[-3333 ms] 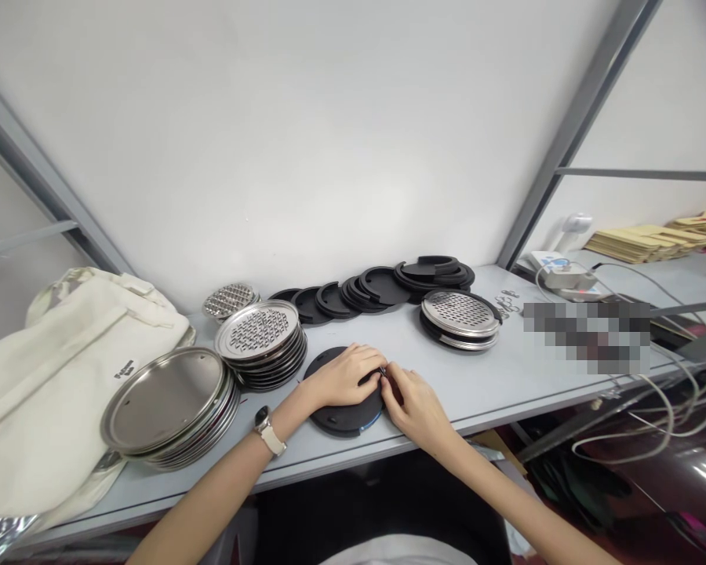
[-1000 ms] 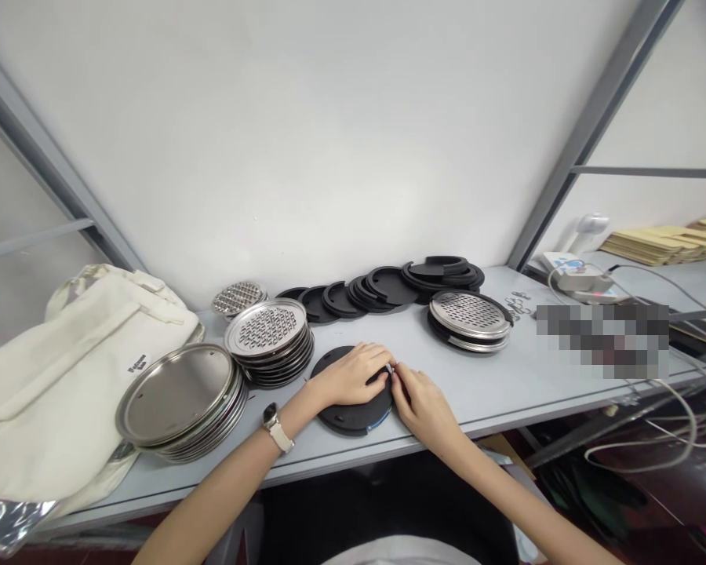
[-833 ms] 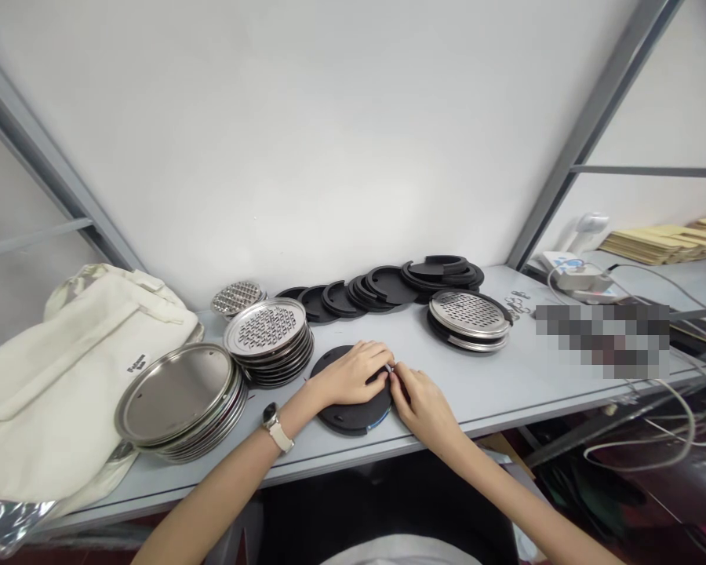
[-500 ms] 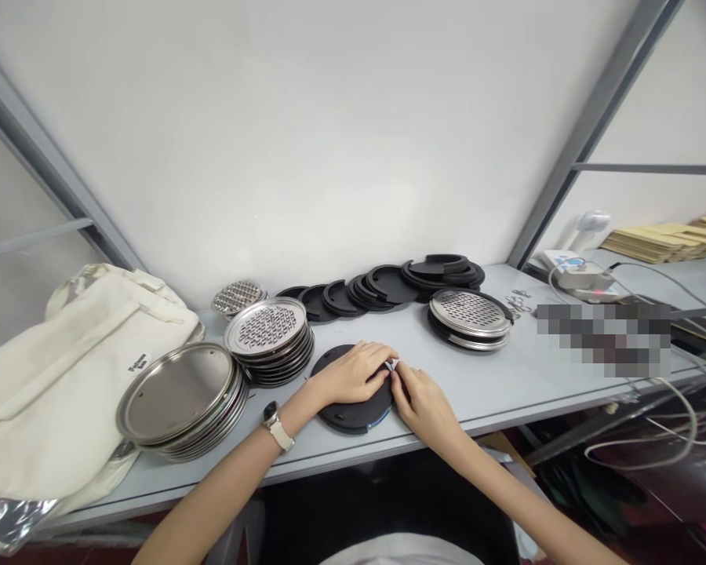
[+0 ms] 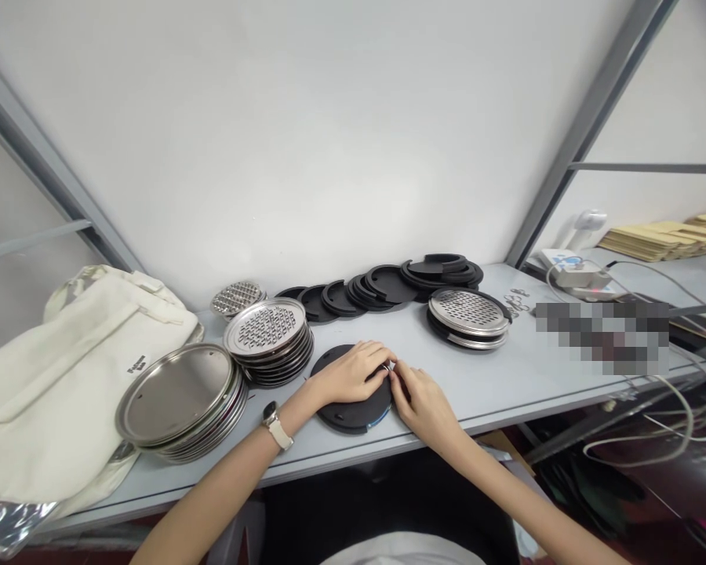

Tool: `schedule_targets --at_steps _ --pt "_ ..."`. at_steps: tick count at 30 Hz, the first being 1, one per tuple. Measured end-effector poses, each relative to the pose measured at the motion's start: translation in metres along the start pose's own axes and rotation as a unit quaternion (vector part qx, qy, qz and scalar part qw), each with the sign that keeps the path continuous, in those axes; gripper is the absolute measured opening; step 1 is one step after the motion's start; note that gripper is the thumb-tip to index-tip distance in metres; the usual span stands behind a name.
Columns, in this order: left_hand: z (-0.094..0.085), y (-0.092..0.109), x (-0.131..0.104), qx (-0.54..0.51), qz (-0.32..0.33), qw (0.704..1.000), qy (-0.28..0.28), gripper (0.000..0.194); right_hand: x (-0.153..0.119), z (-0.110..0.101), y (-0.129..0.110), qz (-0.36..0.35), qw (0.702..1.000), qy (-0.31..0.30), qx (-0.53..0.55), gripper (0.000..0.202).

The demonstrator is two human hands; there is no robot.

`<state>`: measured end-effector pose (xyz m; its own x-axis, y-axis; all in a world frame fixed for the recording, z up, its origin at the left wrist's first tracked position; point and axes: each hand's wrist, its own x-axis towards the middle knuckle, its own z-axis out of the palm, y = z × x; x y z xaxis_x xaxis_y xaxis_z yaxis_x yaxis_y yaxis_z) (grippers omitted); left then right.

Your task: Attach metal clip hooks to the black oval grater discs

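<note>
A black round disc [image 5: 344, 417] lies flat near the table's front edge, with a strip of blue at its lower right rim. Across its top rests my left hand [image 5: 356, 372], fingers bent toward the right edge and gripping there. My right hand [image 5: 419, 399] is closed in a pinch at that same edge, its fingertips meeting those of the left. Between the fingertips a small shiny metal piece [image 5: 387, 367] shows; its exact kind is hidden. Left of the disc stands a stack of round metal graters [image 5: 271, 326] with black rims.
Plain round metal plates [image 5: 180, 392] are stacked at the left, beside a cream bag [image 5: 82, 369]. Black round holders [image 5: 388, 284] line the wall. Grater discs [image 5: 469, 312] and small metal parts [image 5: 518, 300] lie at the right, near white cables [image 5: 653, 463].
Both hands stay in nearly the same place on the disc. The small shiny piece between the fingertips has shifted slightly. The view has moved a little.
</note>
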<state>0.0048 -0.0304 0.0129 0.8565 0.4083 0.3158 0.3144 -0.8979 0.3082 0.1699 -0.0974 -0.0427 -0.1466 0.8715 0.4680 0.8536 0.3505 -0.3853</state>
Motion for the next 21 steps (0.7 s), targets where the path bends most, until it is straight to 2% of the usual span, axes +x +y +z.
schedule_targets --at_steps 10,21 --pt "0.001 -0.003 0.0 -0.002 -0.02 1.0 0.019 0.019 0.0 0.001 0.001 0.018 1.0 -0.004 0.002 0.02" --pt "0.004 -0.015 0.004 -0.089 -0.053 0.993 0.055 0.015 0.001 0.0 -0.001 0.006 1.0 -0.006 -0.012 0.021"
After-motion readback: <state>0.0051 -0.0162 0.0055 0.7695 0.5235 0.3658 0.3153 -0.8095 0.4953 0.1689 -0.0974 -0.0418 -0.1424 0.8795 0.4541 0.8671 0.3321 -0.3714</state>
